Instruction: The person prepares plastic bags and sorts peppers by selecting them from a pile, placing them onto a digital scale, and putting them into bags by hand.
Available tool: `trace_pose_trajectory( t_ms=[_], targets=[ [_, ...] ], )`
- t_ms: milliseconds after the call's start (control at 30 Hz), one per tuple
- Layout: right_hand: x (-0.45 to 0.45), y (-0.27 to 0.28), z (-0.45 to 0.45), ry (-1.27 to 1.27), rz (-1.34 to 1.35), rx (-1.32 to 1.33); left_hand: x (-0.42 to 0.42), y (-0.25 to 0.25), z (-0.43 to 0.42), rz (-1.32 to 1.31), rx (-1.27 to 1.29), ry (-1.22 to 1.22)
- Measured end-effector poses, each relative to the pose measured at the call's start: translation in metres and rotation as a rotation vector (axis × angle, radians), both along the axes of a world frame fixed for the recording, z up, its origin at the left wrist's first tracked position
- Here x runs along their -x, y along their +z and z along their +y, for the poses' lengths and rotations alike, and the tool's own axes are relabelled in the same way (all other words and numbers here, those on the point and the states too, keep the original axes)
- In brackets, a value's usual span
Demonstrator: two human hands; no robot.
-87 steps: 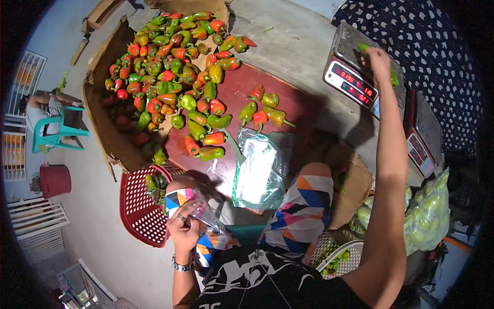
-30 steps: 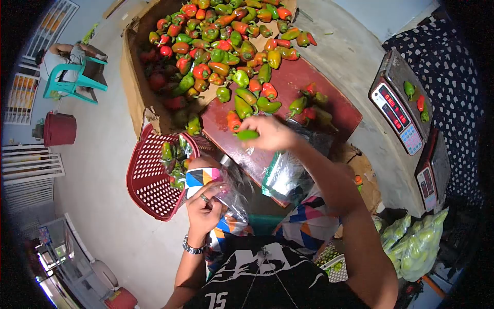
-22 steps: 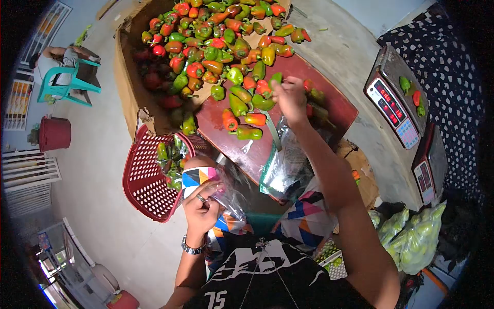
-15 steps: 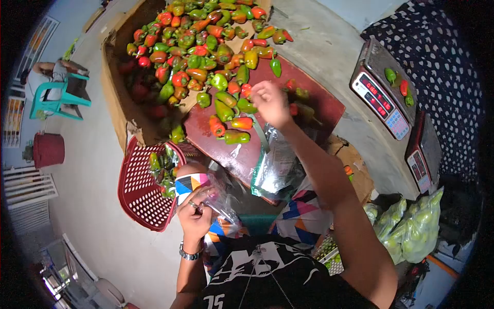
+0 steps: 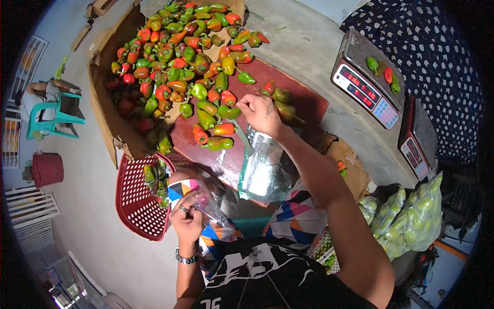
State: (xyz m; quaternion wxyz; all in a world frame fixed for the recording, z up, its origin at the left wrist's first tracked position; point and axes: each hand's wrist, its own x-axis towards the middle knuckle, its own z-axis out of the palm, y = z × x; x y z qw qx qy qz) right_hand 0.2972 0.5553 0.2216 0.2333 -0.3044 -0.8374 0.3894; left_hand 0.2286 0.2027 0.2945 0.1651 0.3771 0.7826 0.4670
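My left hand [image 5: 186, 222] is closed on a clear plastic bag [image 5: 215, 207] beside my left knee. Above the red tabletop [image 5: 293, 85], my right hand [image 5: 261, 114] has its fingers loosely curled and apart, with nothing visible in them. Its fingertips are beside a green pepper [image 5: 229, 112] at the edge of the pile. A smaller green pepper [image 5: 246, 78] lies alone, farther up the board. More peppers [image 5: 285, 110] sit just right of my right hand. Below that hand is a plastic pack [image 5: 265, 167]. Several peppers rest on the scale [image 5: 371, 77].
A torn cardboard box [image 5: 105, 113] holds many peppers. A red basket [image 5: 141, 198] stands lower left. A second scale [image 5: 419, 139] and bags of green produce [image 5: 411, 219] are at right. A person [image 5: 43, 100] sits on a teal chair [image 5: 56, 116] at far left.
My right hand took a green pepper from the scale, set it on the red tabletop and let go, then moved back beside the pile. My left hand still holds the clear bag.
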Motion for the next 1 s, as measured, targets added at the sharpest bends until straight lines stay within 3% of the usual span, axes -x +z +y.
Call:
trace_pose_trajectory(
  t_ms=[133, 367, 433, 467, 500, 533, 667, 833, 1000],
  targets=[
    [-0.008, -0.010, 0.004, -0.053, 0.129, -0.067, 0.002, -0.006, -0.004, -0.007, 0.002, 0.013],
    [-0.044, 0.009, 0.045, -0.044, -0.075, -0.057, -0.001, 0.004, 0.002, 0.012, 0.034, 0.031],
    [-0.112, 0.000, 0.123, -0.339, -0.262, -0.846, 0.001, 0.001, -0.001, 0.052, 0.015, 0.018],
    [-0.140, 0.056, 0.137, -0.695, 0.118, -0.381, 0.002, -0.001, -0.005, 0.039, 0.021, 0.031],
    [-0.181, 0.100, 0.157, -0.786, -0.038, -0.541, 0.004, -0.004, -0.010, 0.024, 0.030, 0.040],
    [-0.229, 0.101, 0.204, -0.959, -0.257, -0.686, 0.005, -0.006, -0.013, 0.008, 0.033, 0.046],
    [-0.342, 0.115, 0.293, -0.955, -0.856, -0.575, 0.002, -0.001, -0.003, -0.058, 0.076, 0.071],
    [-0.339, 0.116, 0.314, -1.052, -0.962, -0.254, -0.010, 0.004, 0.016, 0.006, 0.111, 0.000],
    [-0.331, 0.109, 0.319, -1.040, -0.988, -0.321, -0.009, 0.003, 0.029, 0.056, 0.018, -0.076]
  ],
)
